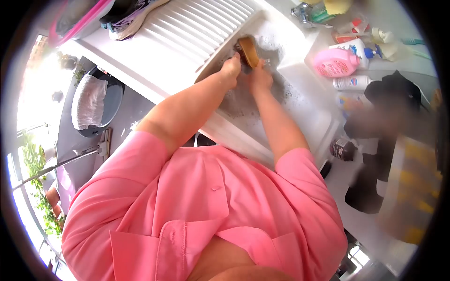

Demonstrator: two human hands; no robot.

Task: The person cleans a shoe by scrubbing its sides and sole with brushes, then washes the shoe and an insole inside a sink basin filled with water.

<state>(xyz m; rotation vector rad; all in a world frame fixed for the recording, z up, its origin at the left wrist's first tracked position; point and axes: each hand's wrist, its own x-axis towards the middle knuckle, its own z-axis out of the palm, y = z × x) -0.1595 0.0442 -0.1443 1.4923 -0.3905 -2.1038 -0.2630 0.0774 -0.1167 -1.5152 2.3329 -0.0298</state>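
Holding a brown thing over soapy water

A long brown thing (249,52) with a dark side is held by the fingers of the right hand (262,78), which are closed on its near end. Its dark side is met by the fingers of the left hand (230,71). They are bent, but how tightly they are closed cannot be told, as they are partly hidden. What kind of thing it is cannot be told either.

Below the fingers, gray, soapy water (234,107) is held in a white sink (300,77). To the left of the fingers, a white washboard (187,33) is marked with long bumps. Past it, farther left, a shoe (129,21) is seen.

Ahead of the fingers and to the right, a shiny tap (302,13) is partly covered by bright things. More to the right, a pink bottle (333,63) is placed near a white can (351,83). Back toward the body and right of the fingers, a dark jar (343,149) is seen. Far left of the fingers, a white cloth (90,102) is draped over a tub (112,100).
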